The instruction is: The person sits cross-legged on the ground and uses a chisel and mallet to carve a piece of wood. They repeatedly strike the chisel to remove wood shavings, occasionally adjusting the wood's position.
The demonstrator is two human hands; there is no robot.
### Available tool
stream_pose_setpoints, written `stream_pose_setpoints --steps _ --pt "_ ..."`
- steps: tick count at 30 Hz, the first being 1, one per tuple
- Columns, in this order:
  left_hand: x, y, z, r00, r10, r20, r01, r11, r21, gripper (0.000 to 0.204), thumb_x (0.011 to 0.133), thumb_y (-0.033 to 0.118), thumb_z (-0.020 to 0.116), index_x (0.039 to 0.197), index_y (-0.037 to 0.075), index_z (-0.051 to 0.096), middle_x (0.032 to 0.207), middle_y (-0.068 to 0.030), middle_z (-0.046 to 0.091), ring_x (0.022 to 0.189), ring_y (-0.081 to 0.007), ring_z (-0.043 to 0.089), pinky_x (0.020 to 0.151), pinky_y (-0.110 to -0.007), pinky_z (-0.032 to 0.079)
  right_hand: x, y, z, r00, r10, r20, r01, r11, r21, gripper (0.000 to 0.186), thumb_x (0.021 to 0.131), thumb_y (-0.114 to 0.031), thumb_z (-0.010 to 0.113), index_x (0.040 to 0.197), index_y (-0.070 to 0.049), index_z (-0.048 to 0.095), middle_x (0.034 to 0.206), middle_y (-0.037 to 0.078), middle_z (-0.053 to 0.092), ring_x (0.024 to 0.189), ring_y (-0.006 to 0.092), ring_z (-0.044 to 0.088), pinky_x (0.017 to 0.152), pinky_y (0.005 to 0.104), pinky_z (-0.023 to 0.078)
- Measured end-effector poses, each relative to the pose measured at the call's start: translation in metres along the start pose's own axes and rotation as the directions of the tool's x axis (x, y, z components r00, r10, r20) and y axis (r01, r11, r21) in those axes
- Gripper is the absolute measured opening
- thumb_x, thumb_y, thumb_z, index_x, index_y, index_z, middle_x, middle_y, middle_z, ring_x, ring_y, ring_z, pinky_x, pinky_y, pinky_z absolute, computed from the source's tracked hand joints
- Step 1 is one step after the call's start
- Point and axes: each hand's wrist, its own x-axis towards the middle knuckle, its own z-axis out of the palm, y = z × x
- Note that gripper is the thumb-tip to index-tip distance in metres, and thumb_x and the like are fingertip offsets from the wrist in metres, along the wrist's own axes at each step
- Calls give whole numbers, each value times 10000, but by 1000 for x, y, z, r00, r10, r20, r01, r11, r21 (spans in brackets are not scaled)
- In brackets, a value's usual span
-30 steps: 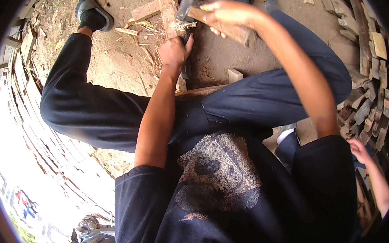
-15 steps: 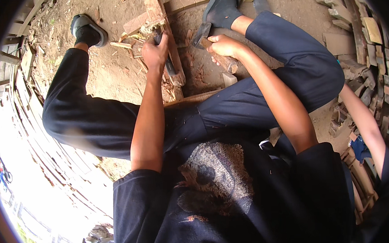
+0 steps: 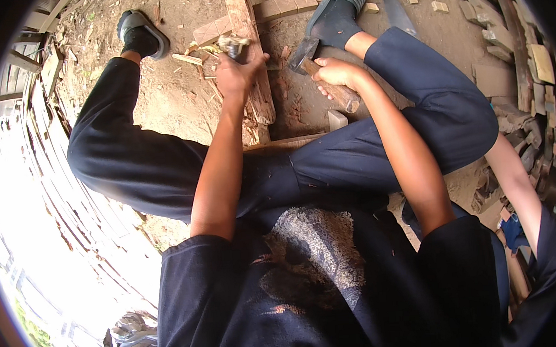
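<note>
My right hand [image 3: 337,74] is wrapped round the wooden handle of a hammer [image 3: 344,96], its dark metal head [image 3: 303,55] pointing up and left near my foot. My left hand [image 3: 236,77] is closed round a dark, bar-like tool [image 3: 235,51], mostly covered by the fingers; its exact kind does not show. That hand rests against a long rough wooden beam [image 3: 261,95] lying between my legs. Pale splintered wood [image 3: 226,42] sits just beyond the fingers. The hammer is apart from the left hand.
A strip of wooden blocks [image 3: 280,6] crosses beyond the beam. A saw-like blade [image 3: 395,7] lies beside my right foot. Wood scraps are stacked along the right [image 3: 542,65]. Another person's arm [image 3: 514,178] reaches in at right. Chips litter the dirt floor [image 3: 177,94].
My left hand has turned on the dark tool, whose length below the hand no longer shows. The hammer stays in my right hand, and the whole view has shifted slightly.
</note>
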Motion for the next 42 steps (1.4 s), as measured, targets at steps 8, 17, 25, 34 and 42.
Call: stream_pose_setpoints --steps 8,17,25,34,42 --pt "-20 22 3 994 -94 58 96 995 -26 828 608 401 859 1133 -20 376 1095 -307 556 942 -433 616 819 -461 517 -4 1 -5 999 15 42 -15 1000 -2 734 899 -66 497 1501 -50 76 744 82 529 598 173 532 499 334 486" --pt "-18 24 3 998 -48 39 46 997 56 704 658 405 807 1077 2 410 907 -259 651 836 -403 657 738 -460 534 -4 1 -7 998 29 51 -30 999 21 774 883 -60 503 1505 -62 43 774 99 537 610 181 538 507 345 490" --pt "-16 25 -3 997 -29 70 27 999 32 691 664 383 810 1080 -16 429 912 -260 649 839 -397 655 739 -450 533 -7 -2 -3 999 47 15 -47 999 -5 743 894 -78 497 1509 -80 78 737 64 523 586 156 514 495 324 479" --pt "-9 17 -3 998 -9 68 10 1000 -20 724 641 368 830 1106 4 411 1036 -272 598 923 -430 623 808 -477 513 -3 -4 -6 999 24 44 -24 1000 7 785 871 -42 503 1493 -20 25 780 122 533 607 199 552 509 363 490" --pt "-13 12 1 997 22 69 -21 1000 -18 756 633 372 835 1115 -20 405 1036 -279 597 936 -442 610 805 -482 511 -3 -2 3 995 102 -16 -101 992 72 688 886 -96 522 1452 -2 143 737 79 547 602 161 538 521 329 489"
